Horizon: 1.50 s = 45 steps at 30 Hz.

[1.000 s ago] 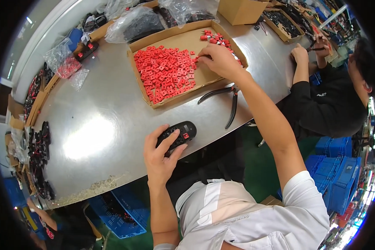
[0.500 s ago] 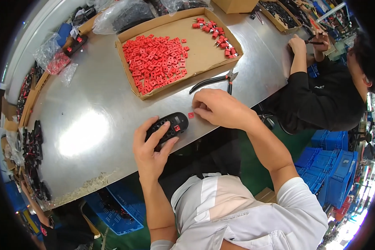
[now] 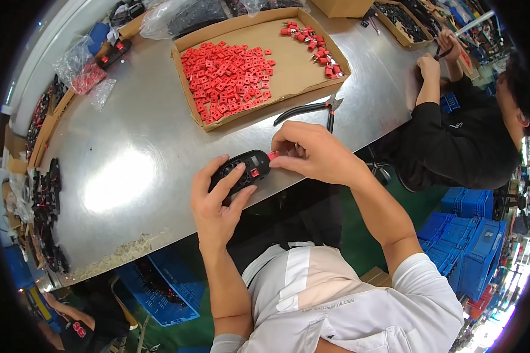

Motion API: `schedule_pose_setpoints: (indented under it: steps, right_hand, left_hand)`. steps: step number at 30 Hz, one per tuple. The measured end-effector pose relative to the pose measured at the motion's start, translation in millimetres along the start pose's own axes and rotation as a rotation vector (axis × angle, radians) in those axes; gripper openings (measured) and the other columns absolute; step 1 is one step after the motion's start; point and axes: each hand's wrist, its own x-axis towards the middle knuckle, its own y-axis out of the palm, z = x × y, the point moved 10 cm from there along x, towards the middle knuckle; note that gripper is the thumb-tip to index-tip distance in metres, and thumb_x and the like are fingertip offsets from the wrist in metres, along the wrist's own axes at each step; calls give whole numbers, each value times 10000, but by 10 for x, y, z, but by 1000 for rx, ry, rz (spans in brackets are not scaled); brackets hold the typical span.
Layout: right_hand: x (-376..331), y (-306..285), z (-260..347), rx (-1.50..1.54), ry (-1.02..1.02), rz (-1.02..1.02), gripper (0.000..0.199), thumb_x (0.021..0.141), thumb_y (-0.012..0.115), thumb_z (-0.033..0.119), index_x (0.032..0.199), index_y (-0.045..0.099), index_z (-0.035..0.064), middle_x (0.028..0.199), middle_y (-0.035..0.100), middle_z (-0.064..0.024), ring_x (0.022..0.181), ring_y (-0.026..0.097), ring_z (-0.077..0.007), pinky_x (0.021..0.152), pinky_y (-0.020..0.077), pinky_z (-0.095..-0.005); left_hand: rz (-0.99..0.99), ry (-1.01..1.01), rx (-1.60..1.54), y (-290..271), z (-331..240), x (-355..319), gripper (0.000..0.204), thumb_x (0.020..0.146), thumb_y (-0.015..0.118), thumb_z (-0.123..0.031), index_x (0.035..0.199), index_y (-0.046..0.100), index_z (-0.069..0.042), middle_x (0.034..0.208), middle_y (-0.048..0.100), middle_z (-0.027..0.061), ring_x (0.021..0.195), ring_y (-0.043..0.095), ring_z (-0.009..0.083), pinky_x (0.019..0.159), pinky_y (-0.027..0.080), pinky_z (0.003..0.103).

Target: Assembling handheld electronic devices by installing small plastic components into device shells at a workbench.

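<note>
My left hand (image 3: 217,203) is wrapped round a black oval plastic housing (image 3: 259,160) at the bench's near edge. A small red square (image 3: 255,172) sits in the housing's top face. Close to the housing's right end, my right hand (image 3: 315,152) pinches a small red square plastic piece (image 3: 272,155) between thumb and fingers; whether it touches the housing I cannot tell. Beyond that hand lie cutting pliers (image 3: 305,110) with black handles. A shallow cardboard tray (image 3: 265,106) stands farther back, holding a heap of red square pieces (image 3: 225,76) and several red cylindrical parts (image 3: 303,36).
Black assemblies (image 3: 54,200) line the metal bench's left edge, with clear plastic bags (image 3: 70,62) farther back. A co-worker in black (image 3: 465,141) sits at the right, hands on a dark tool. Blue crates (image 3: 477,247) stand on the floor at right, another (image 3: 165,294) below the bench.
My right hand has picked up the red square piece that lay on the bench beside the housing. The left hand keeps hold of the housing. The whole view has shifted slightly.
</note>
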Motion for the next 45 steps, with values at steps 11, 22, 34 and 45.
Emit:
schedule_pose_setpoints:
  steps: [11,22,34,45]
  right_hand:
    - [21,80,-189,-258,-76,-11,185,846,741,105,981,650,16,891,622,-113,820,637,-272,735,514,-378]
    - [75,372,276,-37,-248,-53,144,834,732,49,960,669,18,875,588,-102,777,588,-283,680,489,-367]
    - [181,532,304,-81,-173,101,184,836,735,61,1004,677,13,908,575,-110,828,601,-298,727,495,-379]
    - [181,625,272,-19,-147,76,155,870,716,58,1017,692,17,911,577,-109,822,602,-291,724,495,-378]
  left_hand:
    - [-8,-58,-11,-43,113,21,450,675,877,-112,1110,761,-108,1245,630,132,1091,613,319,895,524,388]
    - [-32,41,34,-65,108,-2,463,658,879,-128,1107,763,-124,1229,642,125,1059,619,315,877,531,395]
    - [-31,36,14,-140,166,-31,471,642,881,-123,1099,765,-128,1213,646,120,1023,624,315,858,535,397]
    - [8,19,16,-178,269,-63,455,672,874,-102,1112,761,-100,1252,622,137,1091,632,307,910,531,376]
